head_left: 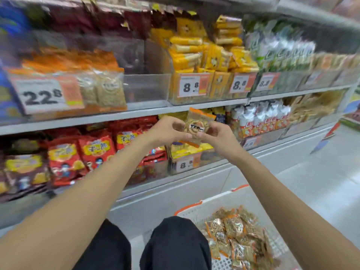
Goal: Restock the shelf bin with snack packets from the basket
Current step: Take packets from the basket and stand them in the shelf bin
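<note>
– Head view, entry one: what is in hand?
– One snack packet [195,127], clear with an orange top edge, held up in front of the shelves near frame centre. Its long axis is close to upright, leaning from 7 o'clock to 1 o'clock.
– Grip?
– Left hand [167,129] is on its 9 o'clock side and right hand [216,135] on its 3 o'clock side. The fingers [172,121] of both curl round the edges. The thumbs pinch low on the front face, tips almost meeting.
– Entry two: stock source?
– Basket [224,200], white with an orange rim, at 5 o'clock from the hands, beside the person's knees. Loose packets [237,230] of what looks like the same kind are heaped inside; the count cannot be read.
– Entry three: destination?
– Judged to be the clear shelf bin [146,88] on the upper shelf, with the 22.8 price tag [41,94] on its front. Its stock looks orange-topped like the held item, though blur there forbids certainty. The bin's right portion shows bare wall.
– Bearing from the fingers?
– About 10 o'clock, up and away, well apart from the packet. The left hand is the nearer one.
– Handling note?
– The next move probably needs a lift over the bin's front wall, and the left hand has the shorter reach.
</note>
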`<state>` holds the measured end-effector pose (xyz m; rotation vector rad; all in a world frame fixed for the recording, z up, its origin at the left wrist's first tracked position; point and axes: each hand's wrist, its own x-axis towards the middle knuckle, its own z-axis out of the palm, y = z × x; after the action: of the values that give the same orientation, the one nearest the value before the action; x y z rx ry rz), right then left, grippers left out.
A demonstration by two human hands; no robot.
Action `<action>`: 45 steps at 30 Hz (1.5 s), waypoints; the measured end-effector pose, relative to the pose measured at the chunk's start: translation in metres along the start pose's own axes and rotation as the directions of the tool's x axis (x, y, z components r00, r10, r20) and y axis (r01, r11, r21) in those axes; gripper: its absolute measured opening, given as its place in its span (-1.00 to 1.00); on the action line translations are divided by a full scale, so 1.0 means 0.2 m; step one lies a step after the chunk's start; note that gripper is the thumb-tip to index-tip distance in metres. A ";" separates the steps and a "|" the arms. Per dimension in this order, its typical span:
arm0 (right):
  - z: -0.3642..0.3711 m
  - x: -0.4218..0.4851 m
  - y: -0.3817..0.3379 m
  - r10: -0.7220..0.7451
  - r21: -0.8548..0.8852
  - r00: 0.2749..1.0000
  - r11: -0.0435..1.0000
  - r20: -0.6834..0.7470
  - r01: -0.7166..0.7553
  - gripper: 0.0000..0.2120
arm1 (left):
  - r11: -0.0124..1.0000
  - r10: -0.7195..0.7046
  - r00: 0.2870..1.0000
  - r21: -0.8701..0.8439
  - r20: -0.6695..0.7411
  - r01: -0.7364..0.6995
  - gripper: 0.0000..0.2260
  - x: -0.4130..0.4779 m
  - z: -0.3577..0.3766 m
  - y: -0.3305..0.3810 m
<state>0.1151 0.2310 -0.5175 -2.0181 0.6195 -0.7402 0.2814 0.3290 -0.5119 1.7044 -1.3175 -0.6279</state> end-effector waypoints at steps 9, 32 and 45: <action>0.39 0.47 -0.72 -0.374 0.000 0.921 0.927 -0.108 0.376 -0.76 | 0.911 0.311 0.868 0.381 -0.387 -0.156 -0.90 -0.18 -0.90 0.35; 0.57 0.84 -0.86 -0.003 -0.291 0.923 0.949 0.385 0.124 -0.78 | 0.798 -0.047 0.957 0.566 -0.286 0.209 -0.71 -0.08 -1.20 0.19; 0.57 0.88 -0.88 0.122 -0.361 0.875 0.930 0.468 0.063 -0.76 | 0.728 -0.216 0.970 0.643 -0.113 0.237 -0.85 -0.06 -1.23 0.15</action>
<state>0.3430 0.2660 -0.3697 -2.4113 0.5121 -0.0721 0.4597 0.4184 -0.3659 2.4676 -1.4128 -0.2675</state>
